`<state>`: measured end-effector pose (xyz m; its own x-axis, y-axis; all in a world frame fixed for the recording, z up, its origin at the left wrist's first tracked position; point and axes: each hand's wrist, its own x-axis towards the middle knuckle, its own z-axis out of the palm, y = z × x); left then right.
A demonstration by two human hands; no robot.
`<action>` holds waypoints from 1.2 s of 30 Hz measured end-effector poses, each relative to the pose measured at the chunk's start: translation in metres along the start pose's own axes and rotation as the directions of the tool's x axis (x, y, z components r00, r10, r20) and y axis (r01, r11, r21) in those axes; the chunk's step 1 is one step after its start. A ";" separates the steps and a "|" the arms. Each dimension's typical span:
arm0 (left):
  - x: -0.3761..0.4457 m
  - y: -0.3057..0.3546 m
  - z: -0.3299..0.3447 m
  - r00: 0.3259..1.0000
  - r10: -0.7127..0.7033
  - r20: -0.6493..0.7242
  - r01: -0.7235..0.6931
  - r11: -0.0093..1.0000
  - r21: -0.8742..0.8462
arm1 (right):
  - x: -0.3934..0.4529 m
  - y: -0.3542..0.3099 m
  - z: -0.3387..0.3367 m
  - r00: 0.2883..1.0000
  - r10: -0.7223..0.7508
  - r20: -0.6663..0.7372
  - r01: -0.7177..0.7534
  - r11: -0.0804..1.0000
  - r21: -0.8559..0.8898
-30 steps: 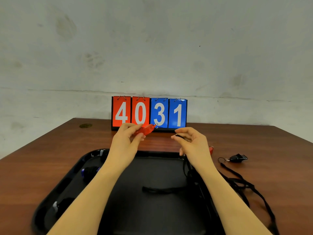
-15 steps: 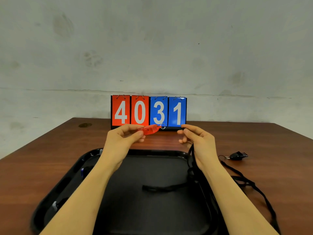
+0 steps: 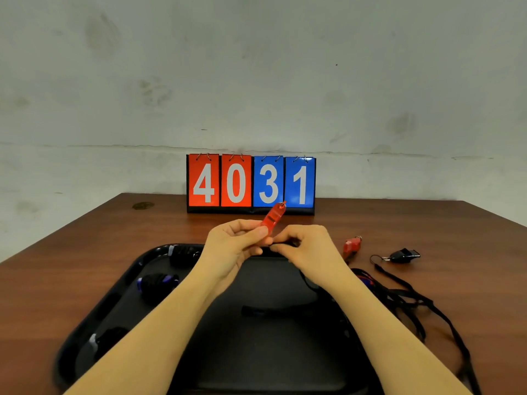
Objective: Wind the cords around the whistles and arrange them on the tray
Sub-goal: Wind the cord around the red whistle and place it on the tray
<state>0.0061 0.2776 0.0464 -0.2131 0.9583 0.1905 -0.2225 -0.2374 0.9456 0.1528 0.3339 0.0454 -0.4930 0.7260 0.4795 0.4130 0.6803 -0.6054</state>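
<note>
I saw a translucent red plastic whistle [image 3: 273, 216] with a small metal ring, above a glossy black plastic tray [image 3: 148, 259]. The table [image 3: 85, 252] looked like smooth, reddish-brown wood with a dull sheen. The cords [image 3: 410, 297] seemed matt black woven fabric, and the wall [image 3: 256, 81] rough, stained plaster.

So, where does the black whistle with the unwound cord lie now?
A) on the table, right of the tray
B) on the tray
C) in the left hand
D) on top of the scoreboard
A: the black whistle rests on the bare table, right of the tray.
</note>
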 end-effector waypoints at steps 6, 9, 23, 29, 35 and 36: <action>0.003 -0.001 -0.004 0.982 0.147 -0.122 -0.092 0.924 0.371 | -0.003 -0.008 -0.001 0.985 -0.075 0.157 0.080 0.996 -0.030; 0.003 -0.001 -0.008 0.981 0.182 -0.070 -0.120 0.846 0.520 | -0.003 -0.008 0.000 0.979 -0.170 0.112 0.178 0.982 -0.063; 0.000 -0.005 -0.003 0.987 0.144 0.073 -0.159 0.802 0.576 | 0.000 -0.002 -0.002 0.992 -0.039 -0.117 0.048 0.996 0.077; 0.000 -0.004 -0.002 0.985 0.122 0.125 -0.171 0.813 0.557 | 0.003 0.002 -0.009 0.986 0.117 -0.121 -0.068 0.935 0.348; -0.003 0.001 -0.001 0.980 0.115 0.165 -0.178 0.877 0.447 | 0.003 0.003 -0.017 0.973 0.214 -0.085 -0.138 0.839 0.526; -0.004 0.003 -0.001 0.979 0.119 0.165 -0.177 0.897 0.405 | 0.003 0.003 -0.018 0.969 0.234 -0.081 -0.151 0.818 0.555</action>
<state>0.0048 0.2730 0.0480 -0.0780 0.9364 0.3421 0.2230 -0.3181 0.9215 0.1665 0.3405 0.0567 -0.3188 0.8705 0.3749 -0.0134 0.3913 -0.9201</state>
